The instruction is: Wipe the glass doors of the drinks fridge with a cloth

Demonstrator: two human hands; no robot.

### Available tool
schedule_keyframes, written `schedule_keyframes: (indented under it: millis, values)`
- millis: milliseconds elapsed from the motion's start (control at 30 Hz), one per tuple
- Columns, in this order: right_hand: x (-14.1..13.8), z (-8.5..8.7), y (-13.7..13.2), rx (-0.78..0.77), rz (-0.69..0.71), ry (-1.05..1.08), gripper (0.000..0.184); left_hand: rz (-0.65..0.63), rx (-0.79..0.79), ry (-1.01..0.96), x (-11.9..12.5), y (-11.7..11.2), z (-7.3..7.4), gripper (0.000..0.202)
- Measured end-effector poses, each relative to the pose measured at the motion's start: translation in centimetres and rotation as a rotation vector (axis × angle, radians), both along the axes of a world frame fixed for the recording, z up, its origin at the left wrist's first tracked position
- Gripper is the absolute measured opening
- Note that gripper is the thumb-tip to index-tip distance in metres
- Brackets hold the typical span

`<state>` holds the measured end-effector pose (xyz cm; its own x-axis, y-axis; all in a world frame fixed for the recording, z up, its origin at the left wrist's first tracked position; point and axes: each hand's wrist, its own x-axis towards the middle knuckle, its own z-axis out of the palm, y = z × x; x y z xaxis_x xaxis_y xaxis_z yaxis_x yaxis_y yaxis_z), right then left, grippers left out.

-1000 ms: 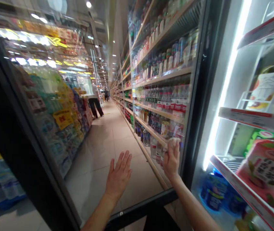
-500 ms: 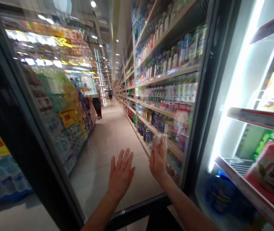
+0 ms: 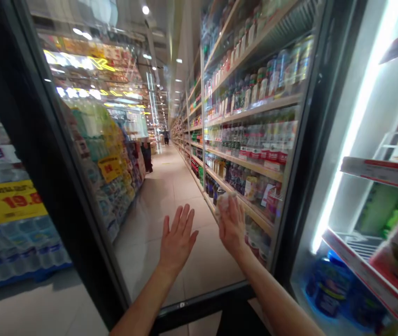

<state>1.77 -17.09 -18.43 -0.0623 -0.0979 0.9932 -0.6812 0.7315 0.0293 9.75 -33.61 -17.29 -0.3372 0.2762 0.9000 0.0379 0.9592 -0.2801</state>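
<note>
One camera, worn on the head, faces forward and slightly down, very near a black-framed glass refrigerator door (image 3: 199, 305), looking through its pane along a pale tiled shop aisle (image 3: 181, 179); the left hand (image 3: 178, 238) and the right hand (image 3: 233, 226), on a crumpled white cloth (image 3: 224, 198), sit low at centre, and lit white cooler shelves (image 3: 377, 171) fill the right edge

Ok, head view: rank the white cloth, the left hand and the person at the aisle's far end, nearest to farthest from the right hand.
1. white cloth, at the fingertips of the right hand.
2. left hand, just to its left, flat on the glass door.
3. person, far off, mid-aisle.
</note>
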Motion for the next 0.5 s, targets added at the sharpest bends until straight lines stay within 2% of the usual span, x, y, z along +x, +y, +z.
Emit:
schedule_keyframes:
  millis: [67, 133, 167, 267, 300, 333, 467, 500]
  values:
    - [-0.8, 0.6, 0.8, -0.217, -0.067, -0.023, 0.062, -0.005, 0.003, -0.001, 0.0, 0.0, -0.1, 0.065]
    - [-1.0, 0.8, 1.1, -0.305, -0.084, -0.047, 0.061, -0.009, 0.008, 0.011, -0.1, 0.1, -0.2, 0.065]
    - [-0.9, 0.7, 1.1, -0.253, -0.070, -0.052, 0.062, -0.007, 0.012, 0.015, -0.1, 0.1, -0.2, 0.065]
    - [-0.8, 0.1, 1.3, 0.059, -0.017, 0.006, 0.066, -0.006, 0.020, 0.023, -0.2, 0.2, -0.2, 0.066]
    - [-1.1, 0.1, 1.7, 0.102, -0.017, 0.025, 0.067, -0.008, 0.021, 0.024, -0.1, 0.2, -0.2, 0.067]
    - [-1.4, 0.2, 2.3, 0.074, -0.032, 0.034, 0.066, -0.010, 0.020, 0.024, -0.2, 0.2, -0.2, 0.067]
    - [-2.7, 1.2, 3.4, -0.331, -0.130, -0.016, 0.060, -0.005, 0.002, 0.032, -0.2, 0.2, -0.2, 0.068]
    - [-2.6, 1.3, 3.1, -0.344, -0.128, -0.023, 0.060, -0.004, -0.001, 0.038, -0.3, 0.3, -0.3, 0.067]
